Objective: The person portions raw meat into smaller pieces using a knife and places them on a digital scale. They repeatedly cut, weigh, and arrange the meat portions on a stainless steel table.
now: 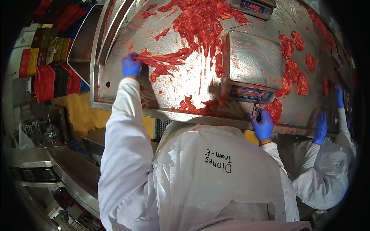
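My left hand (132, 66), in a blue glove, is closed on the end of a long strip of raw red meat (165, 59). The strip runs across the steel table to a large meat pile (198, 27). At the near edge, my blue-gloved right hand (263, 125) is closed round small metal scissors (257, 107), blades pointing away from me. Just beyond them stands a scale (254, 57) with a bare, smeared steel platform and a lit display. Meat scraps (192, 106) lie near the table edge, and a meat piece (274, 111) lies beside my right hand.
Several meat portions (291, 71) lie right of the scale. A second scale (252, 7) and a metal tool (243, 25) are at the far side. A co-worker's gloved hand (320, 127) is at the right. Stacked crates (46, 82) stand left of the steel table (123, 94).
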{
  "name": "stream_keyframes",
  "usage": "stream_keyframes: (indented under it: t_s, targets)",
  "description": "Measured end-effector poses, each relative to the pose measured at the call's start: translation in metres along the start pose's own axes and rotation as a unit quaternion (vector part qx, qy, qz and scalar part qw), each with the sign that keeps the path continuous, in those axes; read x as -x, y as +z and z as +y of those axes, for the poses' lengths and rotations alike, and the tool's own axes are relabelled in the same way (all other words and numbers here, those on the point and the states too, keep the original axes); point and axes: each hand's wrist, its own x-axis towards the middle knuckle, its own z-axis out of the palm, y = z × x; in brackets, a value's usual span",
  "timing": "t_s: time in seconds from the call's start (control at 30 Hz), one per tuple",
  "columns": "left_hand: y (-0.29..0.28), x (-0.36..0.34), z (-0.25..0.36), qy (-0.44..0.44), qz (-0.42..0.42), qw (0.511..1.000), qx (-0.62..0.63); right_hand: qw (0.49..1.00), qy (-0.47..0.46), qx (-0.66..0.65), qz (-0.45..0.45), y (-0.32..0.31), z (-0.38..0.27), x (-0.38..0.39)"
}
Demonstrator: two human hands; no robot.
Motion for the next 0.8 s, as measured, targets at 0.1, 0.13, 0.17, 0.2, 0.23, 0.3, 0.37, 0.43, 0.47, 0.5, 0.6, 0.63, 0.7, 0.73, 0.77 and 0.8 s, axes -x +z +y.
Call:
stream_keyframes:
  t_s: [0.1,0.13,0.17,0.2,0.23,0.3,0.37,0.43,0.47,0.5,0.6,0.63,0.7,0.73,0.77,0.8]
  targets:
    - [0.014,0.002,0.026,0.051,0.023,0.979,-0.198,0.999,-0.021,0.026,0.008,-0.001,-0.002,-0.001]
    - [0.030,0.015,0.043,0.092,-0.014,0.984,-0.150,0.999,-0.034,0.037,0.012,-0.001,-0.003,-0.001]
    - [0.031,0.039,0.099,0.056,-0.129,0.977,-0.160,0.999,-0.026,0.030,0.016,-0.001,-0.003,0.002]
    - [0.041,0.067,0.123,0.131,-0.132,0.969,-0.161,0.999,-0.025,0.019,0.020,0.001,-0.003,0.002]
    - [0.048,0.093,0.144,0.226,-0.148,0.948,-0.169,0.999,-0.022,0.008,0.026,0.001,-0.003,0.002]
    - [0.079,0.139,0.155,0.249,-0.163,0.932,-0.205,1.000,-0.018,0.016,0.015,0.000,-0.005,-0.001]
    - [0.100,0.152,0.152,0.314,-0.197,0.923,-0.103,1.000,-0.014,0.020,0.010,-0.003,-0.005,0.000]
    - [0.099,0.141,0.157,0.279,-0.237,0.931,-0.007,1.000,-0.014,0.018,0.009,-0.003,-0.005,-0.001]
    - [0.091,0.129,0.171,0.304,-0.228,0.925,0.000,1.000,0.017,0.008,-0.007,-0.003,-0.008,-0.001]
    - [0.082,0.118,0.186,0.311,-0.254,0.916,0.014,1.000,0.011,0.009,-0.006,-0.003,-0.009,-0.004]
    - [0.029,0.107,0.283,0.393,-0.303,0.864,0.083,1.000,0.007,0.000,0.011,-0.001,-0.001,0.003]
    - [0.018,0.111,0.314,0.398,-0.324,0.848,0.134,1.000,-0.001,0.005,0.019,-0.002,0.000,0.003]
    - [0.019,0.121,0.365,0.399,-0.364,0.811,0.227,0.999,-0.016,0.016,0.030,-0.005,-0.002,0.005]
    - [0.028,0.130,0.383,0.397,-0.384,0.788,0.273,0.999,-0.023,-0.004,0.041,-0.001,0.003,0.005]
    - [0.037,0.143,0.395,0.323,-0.432,0.786,0.302,0.998,-0.037,0.004,0.044,0.002,0.007,0.005]
    - [0.062,0.138,0.389,0.417,-0.354,0.803,0.235,0.998,-0.051,0.014,0.046,0.004,0.012,0.004]
